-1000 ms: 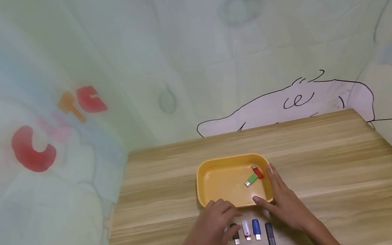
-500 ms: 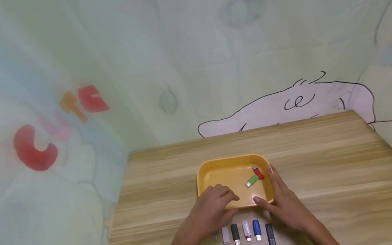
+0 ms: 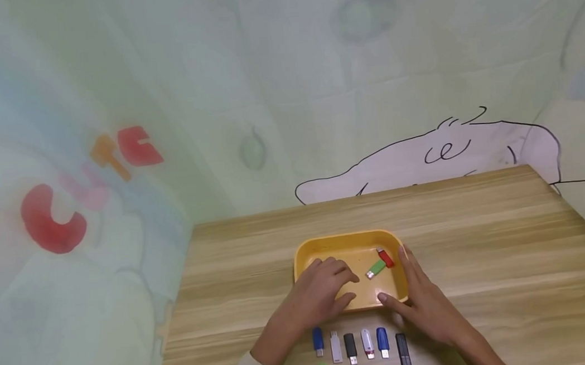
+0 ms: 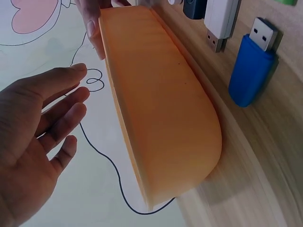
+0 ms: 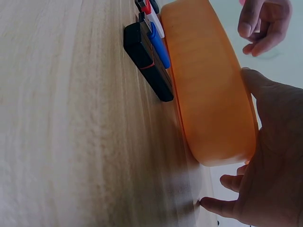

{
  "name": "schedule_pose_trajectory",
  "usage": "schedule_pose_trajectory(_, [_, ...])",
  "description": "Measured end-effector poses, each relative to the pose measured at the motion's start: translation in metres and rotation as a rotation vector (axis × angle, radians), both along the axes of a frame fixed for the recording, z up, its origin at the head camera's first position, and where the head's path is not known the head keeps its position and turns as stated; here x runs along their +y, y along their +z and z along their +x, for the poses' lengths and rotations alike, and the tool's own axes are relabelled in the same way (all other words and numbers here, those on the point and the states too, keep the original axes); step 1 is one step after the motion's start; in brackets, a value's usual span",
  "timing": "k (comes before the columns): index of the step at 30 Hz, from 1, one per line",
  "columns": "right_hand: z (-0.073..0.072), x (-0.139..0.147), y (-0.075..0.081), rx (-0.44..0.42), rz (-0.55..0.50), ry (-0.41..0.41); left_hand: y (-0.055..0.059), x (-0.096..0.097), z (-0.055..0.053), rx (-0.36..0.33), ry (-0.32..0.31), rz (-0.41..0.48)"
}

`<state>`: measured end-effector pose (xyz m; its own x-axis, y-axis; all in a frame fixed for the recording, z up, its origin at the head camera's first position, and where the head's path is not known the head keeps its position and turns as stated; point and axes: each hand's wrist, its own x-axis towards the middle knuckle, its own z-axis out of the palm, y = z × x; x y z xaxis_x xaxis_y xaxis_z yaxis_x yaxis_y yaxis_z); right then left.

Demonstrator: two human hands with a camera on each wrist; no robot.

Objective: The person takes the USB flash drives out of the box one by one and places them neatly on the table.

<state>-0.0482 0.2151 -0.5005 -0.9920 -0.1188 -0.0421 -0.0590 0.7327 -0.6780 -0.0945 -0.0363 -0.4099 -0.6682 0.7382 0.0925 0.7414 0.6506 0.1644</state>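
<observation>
My left hand hovers over the left part of the yellow tray. Its fingers are loosely bent and hold nothing, as the left wrist view confirms. With mostly straight fingers my right hand rests against the tray's near right corner, thumb on the near rim and fingers along the right side. Inside the tray lie a green USB stick and a red USB stick, touching. Part of the tray floor is hidden behind my left hand.
In front of the tray stand rows of USB sticks: a blue one, a silver one, a black one, a white one, a second blue one and a long black one. The nearer row is cut off.
My left hand has moved up and away from the USB sticks to above the tray, uncovering the left blue and silver sticks. My right hand and the tray stay put.
</observation>
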Motion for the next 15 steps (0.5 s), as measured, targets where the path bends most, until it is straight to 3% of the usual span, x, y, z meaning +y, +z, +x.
schedule_pose_trajectory(15, [-0.001, -0.002, 0.002, -0.007, 0.002, 0.014, 0.004, 0.018, -0.026, -0.074, 0.027, -0.106])
